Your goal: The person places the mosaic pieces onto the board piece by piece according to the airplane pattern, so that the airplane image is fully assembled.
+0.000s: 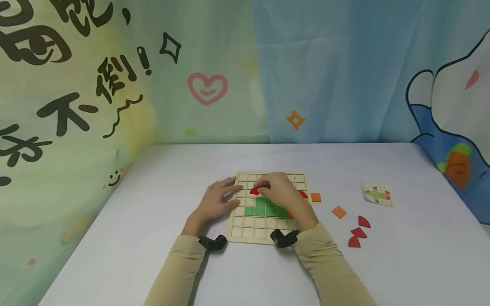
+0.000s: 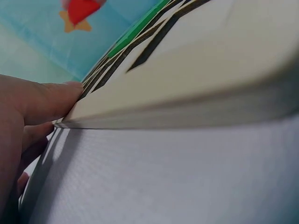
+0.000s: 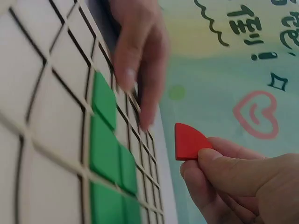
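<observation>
A wooden grid board (image 1: 237, 233) lies on the white table, with several green square tiles (image 1: 270, 211) in its cells. My right hand (image 1: 282, 191) is over the board's upper part, pinching a red quarter-circle piece (image 3: 189, 142) between thumb and fingers; the right wrist view shows this piece raised off the grid. Fingers spread, my left hand (image 1: 215, 200) rests along the board's left edge, its thumb (image 2: 51, 100) touching the rim. Another red piece (image 1: 302, 194) sits near the board's right side. Partly hidden by my right forearm is an orange tile (image 1: 289, 215) on the board.
One orange square (image 1: 316, 197) lies just off the board's right edge, another orange square (image 1: 339, 212) farther right. Three red quarter-circle pieces (image 1: 358, 232) lie beyond them. A small pattern card (image 1: 377, 194) is at the right. Printed curtains (image 1: 206, 123) hang behind the table.
</observation>
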A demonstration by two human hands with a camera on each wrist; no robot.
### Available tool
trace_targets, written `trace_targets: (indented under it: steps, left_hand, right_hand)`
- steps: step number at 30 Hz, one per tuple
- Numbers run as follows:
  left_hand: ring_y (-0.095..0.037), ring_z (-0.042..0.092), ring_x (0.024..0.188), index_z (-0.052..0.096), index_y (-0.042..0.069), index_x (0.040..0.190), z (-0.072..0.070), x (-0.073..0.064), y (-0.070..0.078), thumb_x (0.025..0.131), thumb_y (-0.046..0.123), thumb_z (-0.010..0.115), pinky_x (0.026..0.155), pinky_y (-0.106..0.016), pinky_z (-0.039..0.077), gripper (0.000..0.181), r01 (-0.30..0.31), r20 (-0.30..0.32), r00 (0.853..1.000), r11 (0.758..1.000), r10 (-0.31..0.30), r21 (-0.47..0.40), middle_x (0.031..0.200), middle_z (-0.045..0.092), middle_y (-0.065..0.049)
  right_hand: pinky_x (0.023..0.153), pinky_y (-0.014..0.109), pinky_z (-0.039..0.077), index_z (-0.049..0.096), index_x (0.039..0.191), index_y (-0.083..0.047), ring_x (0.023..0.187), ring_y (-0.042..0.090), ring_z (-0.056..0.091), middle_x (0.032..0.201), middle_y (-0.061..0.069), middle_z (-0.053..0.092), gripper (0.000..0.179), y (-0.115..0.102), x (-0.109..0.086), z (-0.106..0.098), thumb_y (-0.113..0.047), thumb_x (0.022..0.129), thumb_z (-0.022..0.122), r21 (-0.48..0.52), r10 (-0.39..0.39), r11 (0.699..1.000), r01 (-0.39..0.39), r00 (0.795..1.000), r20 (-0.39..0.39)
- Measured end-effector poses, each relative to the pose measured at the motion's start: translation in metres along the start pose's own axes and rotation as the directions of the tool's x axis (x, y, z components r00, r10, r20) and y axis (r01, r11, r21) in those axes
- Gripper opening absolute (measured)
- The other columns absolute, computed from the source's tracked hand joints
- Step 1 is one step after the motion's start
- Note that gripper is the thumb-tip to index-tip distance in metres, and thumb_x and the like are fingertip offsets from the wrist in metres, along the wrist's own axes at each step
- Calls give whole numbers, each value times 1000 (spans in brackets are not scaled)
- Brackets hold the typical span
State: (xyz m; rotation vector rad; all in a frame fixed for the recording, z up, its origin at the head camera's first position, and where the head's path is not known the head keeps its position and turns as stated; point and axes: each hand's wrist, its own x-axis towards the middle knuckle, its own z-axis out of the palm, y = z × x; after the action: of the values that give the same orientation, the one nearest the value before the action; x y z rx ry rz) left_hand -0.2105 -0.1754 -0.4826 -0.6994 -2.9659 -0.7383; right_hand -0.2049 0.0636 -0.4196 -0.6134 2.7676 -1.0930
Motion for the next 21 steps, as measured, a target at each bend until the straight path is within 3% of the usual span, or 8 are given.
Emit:
trace_targets:
  steps: [8, 21]
  left_hand:
    - [-21, 30, 143, 56, 23, 134, -1, -1, 2, 89, 39, 61, 119, -49, 17, 48, 4, -4, 1000, 1000, -4, -2, 152, 37, -3]
    - [-22, 30, 143, 56, 24, 133, -2, 0, 1, 89, 39, 60, 119, -48, 17, 47, 10, -1, 1000, 1000, -10, -1, 152, 37, -2]
  right_hand:
    - [88, 36, 54, 75, 103, -15, 98, 18, 66, 101, 0, 73, 16, -1, 6, 22, -13, 89, 66, -25, -27, 999, 28, 999, 23]
    - [88, 37, 53, 75, 102, -14, 100, 21, 65, 103, 3, 73, 16, 2, 6, 24, -14, 89, 67, -85, -45, 995, 48, 998, 42]
